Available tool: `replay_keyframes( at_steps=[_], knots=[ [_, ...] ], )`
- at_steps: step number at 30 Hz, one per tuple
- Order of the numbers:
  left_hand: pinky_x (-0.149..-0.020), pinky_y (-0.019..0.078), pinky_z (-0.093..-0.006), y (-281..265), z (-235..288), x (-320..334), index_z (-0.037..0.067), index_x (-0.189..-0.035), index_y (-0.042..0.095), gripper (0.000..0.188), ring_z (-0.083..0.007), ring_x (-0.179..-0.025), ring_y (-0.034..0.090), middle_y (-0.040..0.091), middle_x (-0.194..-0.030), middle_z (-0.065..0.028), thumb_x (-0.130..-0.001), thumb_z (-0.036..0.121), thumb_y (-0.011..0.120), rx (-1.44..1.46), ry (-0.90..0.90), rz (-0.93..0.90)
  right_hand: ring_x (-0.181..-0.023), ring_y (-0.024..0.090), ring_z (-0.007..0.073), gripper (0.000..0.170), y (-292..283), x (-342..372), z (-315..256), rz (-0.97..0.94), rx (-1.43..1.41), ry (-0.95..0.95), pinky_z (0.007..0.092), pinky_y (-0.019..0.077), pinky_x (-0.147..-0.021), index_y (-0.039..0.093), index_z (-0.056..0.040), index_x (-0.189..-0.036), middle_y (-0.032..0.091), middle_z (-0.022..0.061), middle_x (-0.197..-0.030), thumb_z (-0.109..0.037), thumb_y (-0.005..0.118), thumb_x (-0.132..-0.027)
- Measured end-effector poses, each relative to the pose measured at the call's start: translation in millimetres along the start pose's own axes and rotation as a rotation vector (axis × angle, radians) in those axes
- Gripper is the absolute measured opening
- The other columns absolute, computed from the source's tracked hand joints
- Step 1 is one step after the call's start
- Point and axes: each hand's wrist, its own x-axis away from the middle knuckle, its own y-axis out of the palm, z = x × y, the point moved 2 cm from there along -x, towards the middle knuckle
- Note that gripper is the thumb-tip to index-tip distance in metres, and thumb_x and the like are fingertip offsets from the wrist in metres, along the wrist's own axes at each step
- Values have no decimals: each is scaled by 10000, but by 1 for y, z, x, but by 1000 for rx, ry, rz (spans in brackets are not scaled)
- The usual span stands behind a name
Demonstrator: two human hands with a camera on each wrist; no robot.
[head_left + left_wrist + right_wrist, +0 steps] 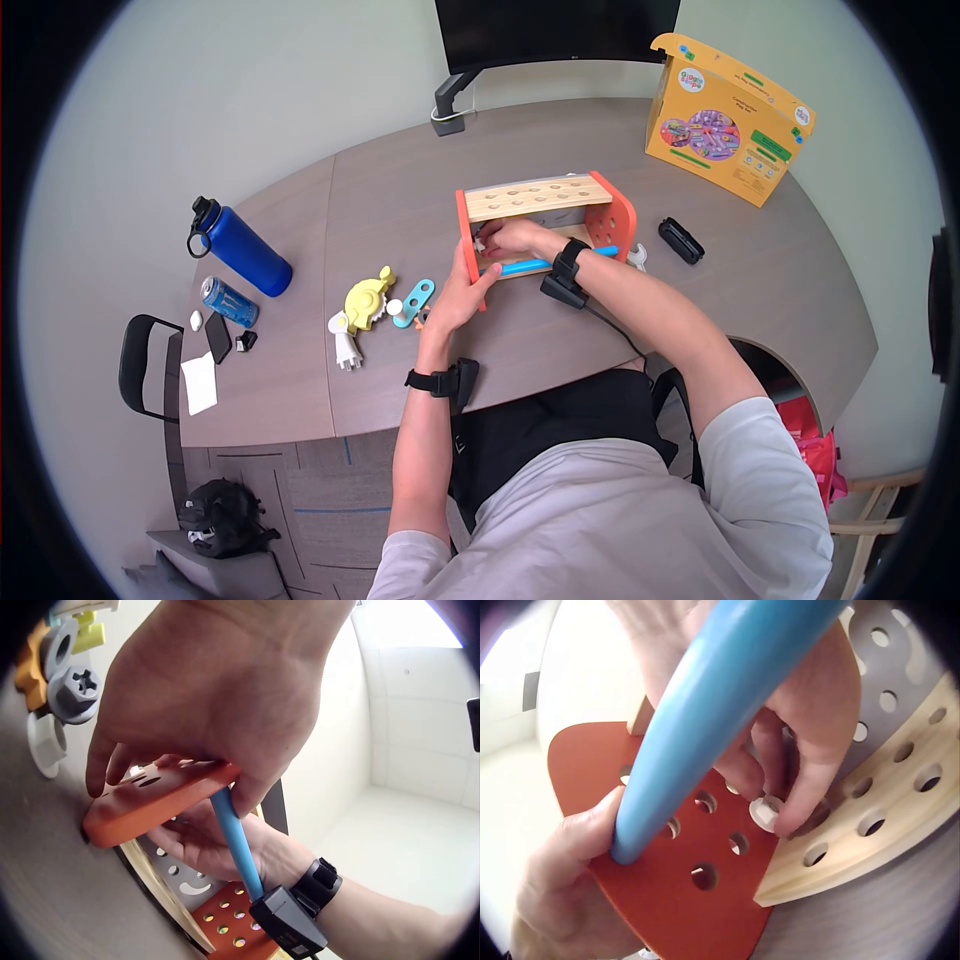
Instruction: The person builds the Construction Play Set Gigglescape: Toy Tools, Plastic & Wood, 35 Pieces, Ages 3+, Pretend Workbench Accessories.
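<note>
One small white piece [766, 814] pinched between right fingers [810, 787]; left fingers [101, 763] clasp orange side panel [161, 802].

The toy frame [482, 204] pairs orange-red end panels [705, 922], dotted with round holes, with pale grained boards [844, 849], a grey panel [904, 724] and a bright blue rod [705, 712]. The small piece [766, 814] is white, the bottle [248, 255] blue and black, the carton [738, 125] yellow-orange with purple and green prints, the carpet [335, 535] grey with blue stripes.
</note>
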Motion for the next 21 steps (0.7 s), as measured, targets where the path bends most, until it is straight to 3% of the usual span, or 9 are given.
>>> replay_keyframes(
  at_steps=[10, 21],
  knots=[
    [-1198, 409, -443, 0, 3, 1, 70, -1668, 231, 800, -308, -1465, 478, 474, -1582, -196, -1058, 326, 680, 31, 6, -18, -1090, 742, 250, 424, 0, -7, 10, 4, -47, -35, 351, 657, -916, 611, 105, -1373, 684, 194, -1264, 35, 660, -958],
    [-1190, 415, -427, 1, 3, 2, 59, -1674, 234, 796, -284, -1442, 497, 491, -1578, -188, -1067, 327, 673, 55, 3, -28, -1027, 749, 232, 331, 2, -4, 9, -41, 29, 16, 334, 654, -850, 677, 72, -1287, 739, 170, -1147, -47, 676, -978]
  ],
)
